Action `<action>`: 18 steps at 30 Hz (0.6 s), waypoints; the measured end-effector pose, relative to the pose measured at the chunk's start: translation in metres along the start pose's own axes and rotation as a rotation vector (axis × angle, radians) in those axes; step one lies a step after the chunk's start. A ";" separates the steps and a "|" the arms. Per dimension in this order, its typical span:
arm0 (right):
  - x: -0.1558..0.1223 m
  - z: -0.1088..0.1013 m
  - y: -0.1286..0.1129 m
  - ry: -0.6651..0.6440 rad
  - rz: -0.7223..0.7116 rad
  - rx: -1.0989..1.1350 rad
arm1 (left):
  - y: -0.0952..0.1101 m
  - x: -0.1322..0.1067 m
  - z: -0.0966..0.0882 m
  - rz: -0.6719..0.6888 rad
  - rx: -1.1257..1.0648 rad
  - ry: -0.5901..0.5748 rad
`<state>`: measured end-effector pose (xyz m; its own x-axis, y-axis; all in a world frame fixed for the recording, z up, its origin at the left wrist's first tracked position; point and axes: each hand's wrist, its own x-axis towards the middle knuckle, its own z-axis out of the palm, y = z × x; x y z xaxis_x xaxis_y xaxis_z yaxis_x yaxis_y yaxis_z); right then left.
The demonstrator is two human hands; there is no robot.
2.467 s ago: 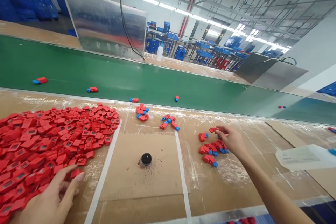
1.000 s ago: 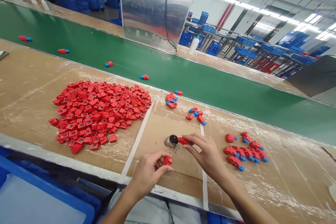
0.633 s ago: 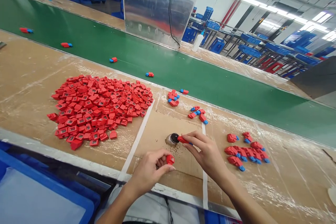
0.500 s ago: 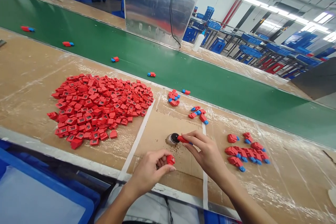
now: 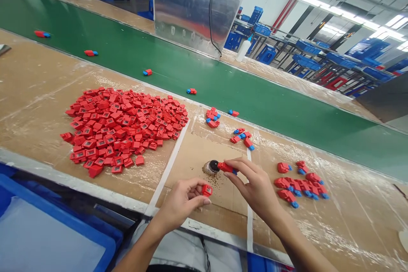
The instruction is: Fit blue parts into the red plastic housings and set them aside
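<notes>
Far L: blue crate [image 5: 47, 238] sits below front edge of desk [image 5: 38, 80], which is topped w/ cardboard under clear tape. On desk, big loose heap of red plastic blocks [image 5: 121, 127]. White tape strip [image 5: 168, 165] runs just R of heap, edging a cardboard patch.

L hand [image 5: 181, 206] over that patch, near desk's front edge: fingers curled, thumb and fingertips pinching one red block [image 5: 207, 190]. Small black pot [image 5: 211, 167] stands on patch, just beyond L hand, brown specks scattered around its base.

R hand [image 5: 258, 189]: thumb and index pressed together, pinching red part w/ blue end [image 5: 227, 167]. Its red tip is at pot's dark top, touching or just beside, can't tell which.

Behind hands, 2 small clusters of red-blue parts [image 5: 212, 117] [image 5: 242, 138] near back of desk. 2nd tape strip [image 5: 249, 204] passes under R wrist area. Far R, loose group of red-blue parts [image 5: 301, 185].

Behind desk, green conveyor belt [image 5: 127, 55] carries a few spaced red-blue parts [image 5: 191, 91].
</notes>
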<state>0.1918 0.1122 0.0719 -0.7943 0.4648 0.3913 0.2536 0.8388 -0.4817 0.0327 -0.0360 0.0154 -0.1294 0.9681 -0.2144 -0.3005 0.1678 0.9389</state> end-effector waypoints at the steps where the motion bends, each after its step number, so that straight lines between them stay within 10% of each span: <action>1: 0.000 0.000 -0.001 0.001 0.001 0.004 | -0.002 0.000 -0.001 -0.001 -0.023 0.001; 18: -0.027 0.013 -0.028 -0.103 0.039 0.232 | 0.003 -0.001 0.000 -0.014 -0.002 -0.049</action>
<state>0.1990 0.0724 0.0651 -0.8415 0.4543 0.2925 0.1614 0.7280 -0.6663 0.0317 -0.0367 0.0182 -0.0790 0.9736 -0.2144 -0.3040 0.1813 0.9353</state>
